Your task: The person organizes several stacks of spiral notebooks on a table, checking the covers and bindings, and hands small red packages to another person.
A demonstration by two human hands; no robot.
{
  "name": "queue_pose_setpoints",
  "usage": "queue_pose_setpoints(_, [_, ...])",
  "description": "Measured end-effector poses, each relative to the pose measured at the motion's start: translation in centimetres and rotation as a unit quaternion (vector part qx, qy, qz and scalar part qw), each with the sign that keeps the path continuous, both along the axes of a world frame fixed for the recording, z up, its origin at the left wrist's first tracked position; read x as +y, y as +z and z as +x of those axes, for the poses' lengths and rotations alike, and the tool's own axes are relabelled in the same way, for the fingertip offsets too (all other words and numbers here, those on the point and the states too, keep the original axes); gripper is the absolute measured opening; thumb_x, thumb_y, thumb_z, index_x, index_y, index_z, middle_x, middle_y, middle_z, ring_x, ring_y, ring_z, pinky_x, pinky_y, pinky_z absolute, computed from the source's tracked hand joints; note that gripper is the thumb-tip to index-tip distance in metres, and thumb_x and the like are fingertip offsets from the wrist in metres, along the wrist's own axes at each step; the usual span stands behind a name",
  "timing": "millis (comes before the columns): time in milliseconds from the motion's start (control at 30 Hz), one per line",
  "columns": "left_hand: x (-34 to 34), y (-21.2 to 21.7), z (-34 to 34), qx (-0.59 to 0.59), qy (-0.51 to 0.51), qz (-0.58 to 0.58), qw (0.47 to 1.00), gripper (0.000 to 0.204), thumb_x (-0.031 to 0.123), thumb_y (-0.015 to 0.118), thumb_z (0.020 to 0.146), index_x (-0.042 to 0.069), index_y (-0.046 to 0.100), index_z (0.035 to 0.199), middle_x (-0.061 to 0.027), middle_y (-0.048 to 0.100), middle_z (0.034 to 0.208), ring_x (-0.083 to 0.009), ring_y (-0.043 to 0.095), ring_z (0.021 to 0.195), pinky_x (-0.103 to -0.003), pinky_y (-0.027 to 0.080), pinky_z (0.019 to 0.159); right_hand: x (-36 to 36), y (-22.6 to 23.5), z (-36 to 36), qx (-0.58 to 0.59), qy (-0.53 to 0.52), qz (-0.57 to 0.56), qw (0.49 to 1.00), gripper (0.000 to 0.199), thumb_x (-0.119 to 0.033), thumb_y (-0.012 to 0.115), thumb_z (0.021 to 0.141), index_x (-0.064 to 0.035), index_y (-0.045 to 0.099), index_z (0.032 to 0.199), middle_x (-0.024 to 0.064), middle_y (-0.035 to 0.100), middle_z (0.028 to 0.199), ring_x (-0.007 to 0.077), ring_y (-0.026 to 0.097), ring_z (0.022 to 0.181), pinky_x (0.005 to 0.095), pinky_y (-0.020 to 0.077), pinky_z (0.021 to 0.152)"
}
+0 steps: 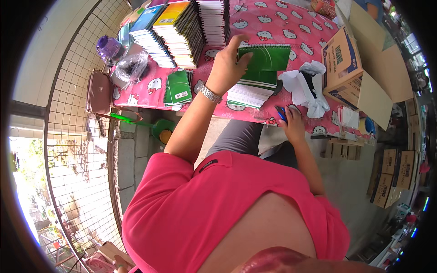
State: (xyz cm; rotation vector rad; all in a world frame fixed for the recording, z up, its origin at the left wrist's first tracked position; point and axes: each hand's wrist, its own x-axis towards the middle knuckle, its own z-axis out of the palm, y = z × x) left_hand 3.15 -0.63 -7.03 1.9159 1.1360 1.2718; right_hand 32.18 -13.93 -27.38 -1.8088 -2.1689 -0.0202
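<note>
Head view, pink patterned tablecloth [268, 22], left hand [226, 68] fingers clamped on green notebook [266, 59], right hand [292, 123] fingers curled at table edge, grip unclear.

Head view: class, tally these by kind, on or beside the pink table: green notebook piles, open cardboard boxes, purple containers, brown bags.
Green notebook piles: 2
Open cardboard box: 1
Purple container: 1
Brown bag: 1
Total: 5
</note>
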Motion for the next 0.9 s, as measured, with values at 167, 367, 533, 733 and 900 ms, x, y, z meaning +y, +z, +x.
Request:
queue_pose_setpoints(167, [0.4, 0.1, -0.2, -0.011, 0.001, -0.119, 0.993, 0.032, 0.023, 0.063, 0.096, 0.000, 0.056, 0.117, -0.0085, 0.059, 0.070, -0.0124, 0.067, 0.062, -0.026, 0.052, 0.047, -0.1, 3.3, -0.6, 0.307, -0.119, 0.063, 0.942, 0.051, -0.022, 0.058, 0.096, -0.0010, 0.041, 0.139, 0.0225, 0.050, 0.126, 0.0366, 0.054, 0.113, 0.0415, 0.0423, 0.098])
queue_pose_setpoints(367, [-0.4, 0.3, 0.2, -0.043, -0.048, -0.059, 0.996, 0.026, 0.015, 0.067, 0.093, 0.000, 0.058, 0.113, -0.0082, 0.064, 0.082, -0.0091, 0.065, 0.075, -0.025, 0.057, 0.054, 2.4, 17.2, -8.3, 0.373, 0.125, 0.171, 0.903, 0.060, -0.015, 0.078, 0.078, -0.0012, 0.054, 0.130, 0.0171, 0.057, 0.115, 0.0293, 0.059, 0.104, 0.0386, 0.0485, 0.088])
queue_pose_setpoints(533, [-0.1, -0.1, 0.1, -0.034, -0.046, -0.104, 0.993, 0.022, 0.012, 0.064, 0.094, -0.003, 0.058, 0.109, -0.0084, 0.068, 0.079, -0.0109, 0.067, 0.071, -0.025, 0.058, 0.056, 4.6, 20.3, -11.6, 0.320, 0.117, 0.190, 0.921, 0.058, -0.019, 0.080, 0.074, -0.0036, 0.059, 0.126, 0.0147, 0.060, 0.111, 0.0297, 0.058, 0.103, 0.0406, 0.0472, 0.089])
queue_pose_setpoints(733, [0.1, -1.6, -0.3, -0.105, -0.066, -0.100, 0.987, 0.020, 0.002, 0.057, 0.095, -0.005, 0.059, 0.114, -0.0092, 0.068, 0.101, -0.0112, 0.066, 0.079, -0.025, 0.060, 0.059, 5.3, 20.9, -12.3, 0.207, 0.112, 0.222, 0.946, 0.057, -0.024, 0.077, 0.073, -0.0049, 0.059, 0.124, 0.0123, 0.059, 0.110, 0.0307, 0.058, 0.100, 0.0424, 0.0464, 0.087])
queue_pose_setpoints(900, [-0.1, -2.3, -0.3, -0.099, -0.054, -0.096, 0.989, 0.022, 0.004, 0.057, 0.096, -0.004, 0.060, 0.117, -0.0103, 0.069, 0.104, -0.0108, 0.066, 0.079, -0.025, 0.060, 0.059, 5.0, 21.2, -12.2, 0.151, 0.096, 0.187, 0.966, 0.057, -0.024, 0.077, 0.073, -0.0066, 0.060, 0.124, 0.0111, 0.058, 0.110, 0.0304, 0.058, 0.099, 0.0417, 0.0464, 0.087])
